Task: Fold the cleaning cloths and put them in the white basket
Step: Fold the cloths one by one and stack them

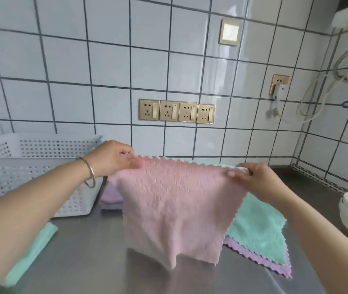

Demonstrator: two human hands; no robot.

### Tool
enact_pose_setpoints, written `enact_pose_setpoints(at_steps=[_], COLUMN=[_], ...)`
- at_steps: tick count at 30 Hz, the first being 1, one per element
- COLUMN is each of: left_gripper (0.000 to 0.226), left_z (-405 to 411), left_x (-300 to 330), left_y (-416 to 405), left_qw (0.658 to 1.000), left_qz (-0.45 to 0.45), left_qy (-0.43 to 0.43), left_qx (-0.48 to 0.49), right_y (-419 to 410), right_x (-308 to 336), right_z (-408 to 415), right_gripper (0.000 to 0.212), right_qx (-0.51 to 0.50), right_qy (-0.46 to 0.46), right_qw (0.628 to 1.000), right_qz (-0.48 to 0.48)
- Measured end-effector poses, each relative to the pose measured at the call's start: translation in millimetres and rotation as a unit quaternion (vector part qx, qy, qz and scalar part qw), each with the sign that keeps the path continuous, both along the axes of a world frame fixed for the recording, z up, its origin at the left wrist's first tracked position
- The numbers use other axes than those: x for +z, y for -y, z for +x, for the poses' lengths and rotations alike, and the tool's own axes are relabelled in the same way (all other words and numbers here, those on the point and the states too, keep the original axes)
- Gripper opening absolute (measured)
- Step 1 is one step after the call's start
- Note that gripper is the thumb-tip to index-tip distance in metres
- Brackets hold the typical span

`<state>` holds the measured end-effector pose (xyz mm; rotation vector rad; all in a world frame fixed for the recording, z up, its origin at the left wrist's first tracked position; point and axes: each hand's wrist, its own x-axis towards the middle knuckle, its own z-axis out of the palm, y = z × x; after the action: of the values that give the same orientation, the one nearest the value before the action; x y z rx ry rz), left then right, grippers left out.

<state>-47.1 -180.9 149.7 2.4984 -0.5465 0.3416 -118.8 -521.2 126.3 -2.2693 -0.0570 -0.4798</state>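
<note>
Hanging above the steel counter (96, 247), the pink cloth (173, 209) is pinched at its top corners by the left hand (113, 158) and right hand (251, 177). The white basket (31, 172) sits far left; a mint cloth (260, 228) covers a purple cloth (253, 256) at right, with bare counter in front.

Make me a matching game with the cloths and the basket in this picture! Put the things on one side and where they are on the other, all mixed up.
Things:
1. pink cloth
2. green cloth
3. purple cloth
4. white basket

Places:
A. at the bottom of the flat pile, under another cloth
B. standing on the counter on the left
C. held up in the air by the left hand and the right hand
D. lying flat on top of the purple one

Pairs: 1-C, 2-D, 3-A, 4-B
</note>
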Motion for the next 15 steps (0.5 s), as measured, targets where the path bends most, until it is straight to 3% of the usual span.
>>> enact_pose_setpoints(at_steps=[4, 6, 10, 13, 15], left_gripper=[0.035, 0.041, 0.002, 0.008, 0.011], left_z=[0, -2, -15, -38, -59], left_x=[-11, -10, 7, 6, -7], left_y=[-56, -77, -93, -106, -113], left_qw=[0.998, 0.995, 0.975, 0.952, 0.959], left_qz=[0.012, -0.043, -0.196, -0.294, -0.273], left_qy=[-0.058, -0.051, 0.010, 0.027, 0.039], left_qx=[0.034, 0.069, 0.103, 0.084, 0.071], right_y=[-40, -59, -87, -99, -97], right_x=[-22, -24, -3, 5, -8], right_z=[30, 42, 42, 23, 10], right_gripper=[0.039, 0.032, 0.017, 0.026, 0.025], right_qx=[-0.008, -0.007, -0.005, 0.019, 0.059], right_qy=[-0.018, -0.018, 0.048, 0.099, 0.081], right_qw=[0.996, 0.988, 0.974, 0.970, 0.973], right_qz=[0.084, 0.153, 0.223, 0.221, 0.210])
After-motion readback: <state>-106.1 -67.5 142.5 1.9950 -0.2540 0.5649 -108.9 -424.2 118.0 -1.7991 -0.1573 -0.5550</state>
